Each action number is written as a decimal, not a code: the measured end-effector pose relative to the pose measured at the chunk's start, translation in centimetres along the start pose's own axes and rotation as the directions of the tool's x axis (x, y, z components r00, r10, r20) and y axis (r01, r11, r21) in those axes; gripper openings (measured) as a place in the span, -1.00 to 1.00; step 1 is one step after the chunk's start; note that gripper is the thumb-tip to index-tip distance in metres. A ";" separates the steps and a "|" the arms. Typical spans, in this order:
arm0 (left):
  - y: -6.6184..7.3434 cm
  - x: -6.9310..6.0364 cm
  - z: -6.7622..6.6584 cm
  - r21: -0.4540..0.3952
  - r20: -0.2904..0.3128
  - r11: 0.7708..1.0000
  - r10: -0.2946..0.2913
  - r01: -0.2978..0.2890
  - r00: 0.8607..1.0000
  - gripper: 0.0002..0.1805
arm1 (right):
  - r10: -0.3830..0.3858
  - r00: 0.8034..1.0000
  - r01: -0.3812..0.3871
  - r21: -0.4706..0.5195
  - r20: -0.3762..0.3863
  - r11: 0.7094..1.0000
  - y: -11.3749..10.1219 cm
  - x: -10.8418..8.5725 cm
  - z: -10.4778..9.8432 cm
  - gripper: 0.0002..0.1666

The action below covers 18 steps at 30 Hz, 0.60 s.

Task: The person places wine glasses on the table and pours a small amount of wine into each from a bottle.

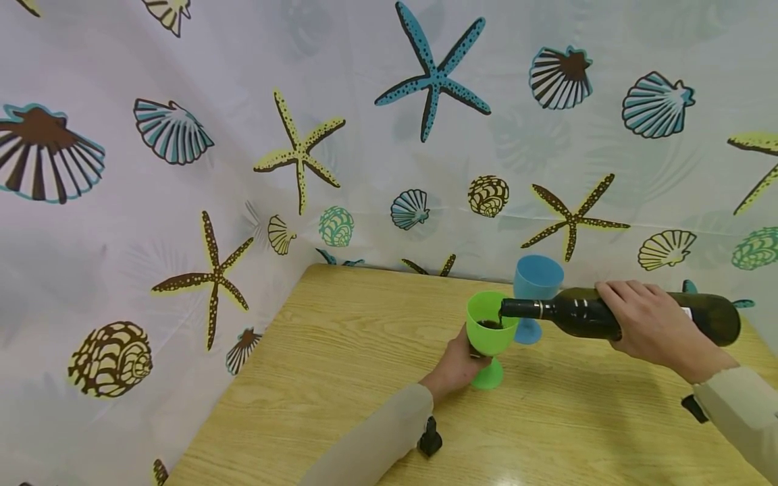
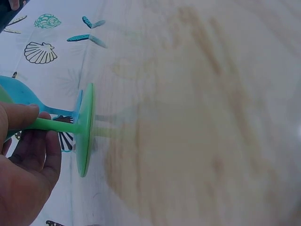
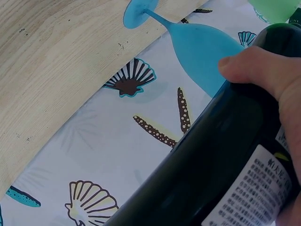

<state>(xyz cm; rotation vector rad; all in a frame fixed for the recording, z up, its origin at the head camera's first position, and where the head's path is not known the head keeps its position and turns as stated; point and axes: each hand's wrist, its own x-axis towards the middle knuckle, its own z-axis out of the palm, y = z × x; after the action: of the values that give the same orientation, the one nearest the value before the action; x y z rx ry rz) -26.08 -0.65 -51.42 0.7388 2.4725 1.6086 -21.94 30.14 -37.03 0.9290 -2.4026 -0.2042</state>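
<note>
Bottle [image 1: 580,316] gripped by the right hand [image 1: 653,327] lies sideways like the table's far edge [image 1: 377,275], mouth [image 1: 509,308] over the green cup [image 1: 494,341] the left hand [image 1: 454,368] grips.

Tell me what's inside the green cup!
Dark liquid sits inside the green cup, with a thin stream falling in from the bottle. The liquid hides the cup's inside bottom.

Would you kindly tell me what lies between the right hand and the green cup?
In the head view, the bottle spans from the right hand to the green cup, with its neck foremost; the blue cup stands behind it.
</note>
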 end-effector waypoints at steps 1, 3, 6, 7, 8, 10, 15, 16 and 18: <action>0.0 0.0 0.0 -0.001 0.000 1.000 -0.002 0.002 1.000 -0.44 | 0.001 1.000 -0.001 -0.001 0.003 1.000 0.0 0.0 0.0 0.17; 0.0 -0.1 0.0 0.001 -0.001 1.000 0.000 0.000 1.000 -0.44 | 0.005 1.000 -0.005 0.001 0.007 1.000 0.0 0.0 0.0 0.16; 0.2 -0.2 -0.1 -0.003 0.004 1.000 0.008 -0.008 1.000 -0.44 | 0.001 1.000 -0.001 0.000 0.011 1.000 0.0 -0.1 -0.1 0.19; 0.3 -0.2 -0.1 -0.005 0.006 1.000 0.012 -0.012 1.000 -0.45 | -0.002 1.000 0.002 -0.001 0.011 1.000 0.0 -0.1 0.0 0.19; 0.4 -0.2 -0.1 -0.007 0.007 1.000 0.017 -0.017 1.000 -0.45 | -0.005 1.000 0.005 -0.003 0.010 1.000 0.0 -0.1 0.0 0.20; 0.5 -0.3 -0.2 -0.011 0.011 1.000 0.025 -0.025 1.000 -0.45 | -0.012 1.000 0.012 -0.005 0.007 1.000 0.0 -0.2 0.0 0.22; 0.6 -0.4 -0.2 -0.007 0.010 1.000 0.030 -0.030 0.999 -0.45 | -0.012 1.000 0.012 -0.005 0.008 1.000 0.0 -0.2 -0.1 0.21; 0.5 -0.4 -0.2 -0.006 0.011 1.000 0.030 -0.030 0.999 -0.45 | -0.010 1.000 0.010 -0.005 0.011 1.000 0.0 -0.1 -0.1 0.21; 0.5 -0.4 -0.2 -0.004 0.012 1.000 0.027 -0.027 1.000 -0.45 | -0.006 1.000 0.006 -0.005 0.016 1.000 0.0 -0.1 -0.1 0.21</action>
<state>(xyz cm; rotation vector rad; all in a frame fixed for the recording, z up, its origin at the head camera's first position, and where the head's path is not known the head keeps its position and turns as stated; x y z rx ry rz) -25.65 -0.85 -50.91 0.7818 2.4614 1.6124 -21.79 30.19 -37.02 0.9355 -2.4135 -0.2210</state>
